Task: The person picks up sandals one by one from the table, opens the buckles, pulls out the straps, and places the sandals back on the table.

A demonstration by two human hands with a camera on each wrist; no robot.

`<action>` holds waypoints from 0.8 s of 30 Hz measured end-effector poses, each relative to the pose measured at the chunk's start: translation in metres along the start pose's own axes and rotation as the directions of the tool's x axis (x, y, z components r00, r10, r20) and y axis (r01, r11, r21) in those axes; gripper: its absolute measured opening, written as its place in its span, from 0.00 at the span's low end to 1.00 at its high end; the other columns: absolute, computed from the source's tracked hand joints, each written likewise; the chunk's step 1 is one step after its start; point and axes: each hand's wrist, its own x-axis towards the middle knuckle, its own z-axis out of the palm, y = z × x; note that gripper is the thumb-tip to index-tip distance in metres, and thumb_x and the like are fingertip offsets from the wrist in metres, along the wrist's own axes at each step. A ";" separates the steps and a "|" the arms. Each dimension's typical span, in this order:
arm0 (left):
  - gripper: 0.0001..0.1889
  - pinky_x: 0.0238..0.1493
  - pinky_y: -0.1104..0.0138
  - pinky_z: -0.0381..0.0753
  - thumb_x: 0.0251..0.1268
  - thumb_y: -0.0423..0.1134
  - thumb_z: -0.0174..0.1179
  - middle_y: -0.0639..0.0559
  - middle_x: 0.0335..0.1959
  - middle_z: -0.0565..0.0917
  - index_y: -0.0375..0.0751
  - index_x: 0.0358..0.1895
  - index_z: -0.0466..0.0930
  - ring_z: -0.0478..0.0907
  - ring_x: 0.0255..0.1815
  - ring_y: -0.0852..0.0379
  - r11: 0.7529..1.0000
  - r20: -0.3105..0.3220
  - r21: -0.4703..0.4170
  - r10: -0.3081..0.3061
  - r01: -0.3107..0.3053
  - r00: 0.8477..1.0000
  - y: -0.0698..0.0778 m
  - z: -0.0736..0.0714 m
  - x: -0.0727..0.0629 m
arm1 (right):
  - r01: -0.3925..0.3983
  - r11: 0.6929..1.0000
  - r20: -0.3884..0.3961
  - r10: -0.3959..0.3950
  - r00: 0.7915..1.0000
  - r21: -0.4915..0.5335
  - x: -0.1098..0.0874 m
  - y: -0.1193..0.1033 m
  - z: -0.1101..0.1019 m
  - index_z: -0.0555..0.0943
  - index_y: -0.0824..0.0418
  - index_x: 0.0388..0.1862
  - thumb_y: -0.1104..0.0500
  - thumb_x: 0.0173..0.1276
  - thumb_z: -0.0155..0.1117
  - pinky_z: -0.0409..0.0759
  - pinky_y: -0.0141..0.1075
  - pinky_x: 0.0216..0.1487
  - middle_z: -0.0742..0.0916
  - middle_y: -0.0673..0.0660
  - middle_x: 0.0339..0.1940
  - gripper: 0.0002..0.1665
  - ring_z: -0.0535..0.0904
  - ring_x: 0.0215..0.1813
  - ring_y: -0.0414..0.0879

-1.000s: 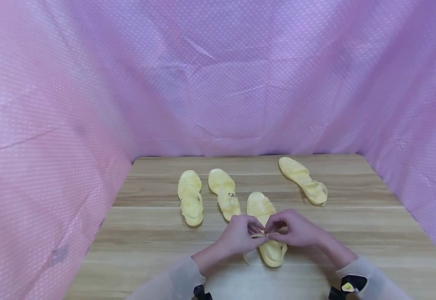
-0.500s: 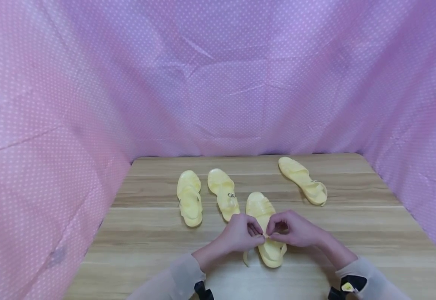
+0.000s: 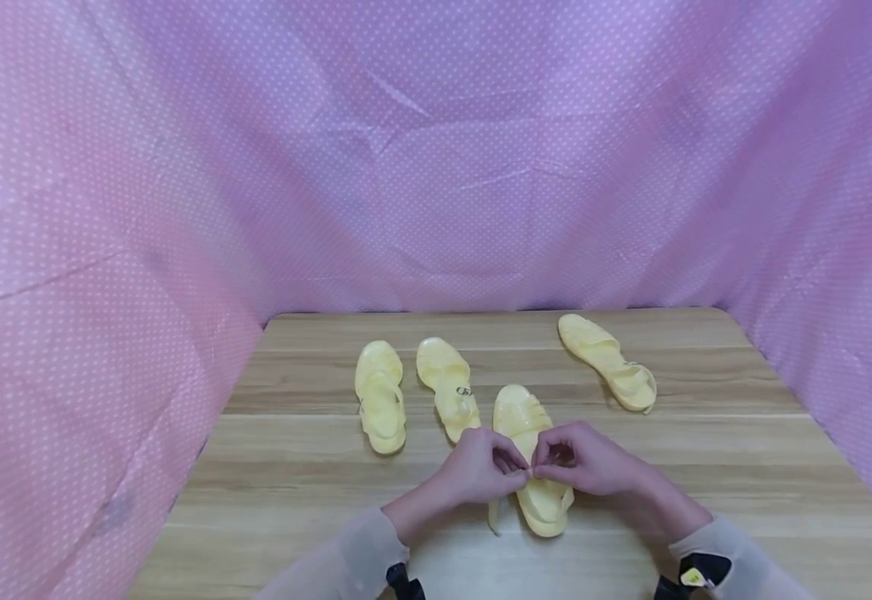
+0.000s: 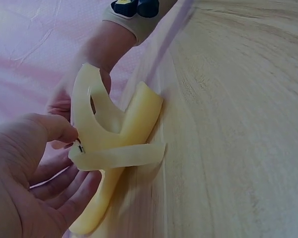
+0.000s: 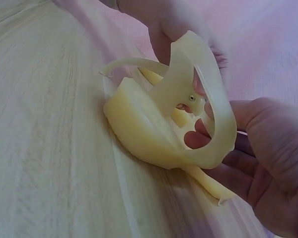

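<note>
A pale yellow jelly sandal (image 3: 541, 510) lies on the table, its heel nearest me. Both hands meet over its middle. With thumb and forefinger, my left hand (image 3: 477, 468) pinches the ankle strap (image 4: 121, 157) at a small metal buckle (image 4: 80, 147). My right hand (image 3: 589, 457) pinches the strap close by, its fingertips almost touching the left ones. The strap's free end sticks out beyond the left fingers and hangs beside the sandal. In the right wrist view, the upright heel piece (image 5: 226, 124) stands in front of the right fingers and partly hides them.
Two more yellow sandals, the far-left one (image 3: 380, 408) and its neighbour (image 3: 442, 362), lie to the left of the hands. Another sandal (image 3: 589, 343) lies slanted at the back right. Pink dotted cloth (image 3: 436, 200) hangs around the wooden table (image 3: 308, 517).
A piece of strap that showed between the left fingers has slipped from sight, and the free end now hangs more plainly below the left hand. Both hands have barely moved.
</note>
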 end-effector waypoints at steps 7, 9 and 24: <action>0.02 0.33 0.77 0.85 0.59 0.32 0.75 0.53 0.28 0.92 0.39 0.34 0.92 0.82 0.25 0.75 1.000 -0.024 -0.023 0.013 -0.014 1.000 -0.002 0.001 -0.002 | 0.020 1.000 0.000 -0.020 1.000 -0.006 -0.003 0.004 0.000 0.84 0.53 0.39 0.61 0.76 0.70 0.88 0.33 0.39 0.91 0.55 0.35 0.04 0.85 0.40 0.33; 0.02 0.33 0.77 0.85 0.59 0.33 0.75 0.52 0.29 0.93 0.39 0.33 0.92 0.82 0.26 0.75 0.999 -0.033 -0.028 0.027 -0.028 0.999 -0.003 0.001 -0.003 | 0.028 1.000 -0.007 -0.028 1.000 -0.003 -0.003 0.004 0.000 0.84 0.53 0.39 0.62 0.76 0.70 0.88 0.33 0.39 0.92 0.55 0.35 0.04 0.86 0.41 0.34; 0.05 0.33 0.78 0.85 0.59 0.37 0.78 0.50 0.30 0.94 0.40 0.34 0.94 0.83 0.26 0.77 0.999 -0.044 -0.031 0.017 -0.018 0.999 -0.001 -0.003 -0.005 | 0.073 0.997 0.004 -0.073 0.997 -0.002 0.000 0.002 0.000 0.82 0.55 0.37 0.63 0.75 0.70 0.87 0.32 0.36 0.91 0.54 0.34 0.06 0.84 0.40 0.31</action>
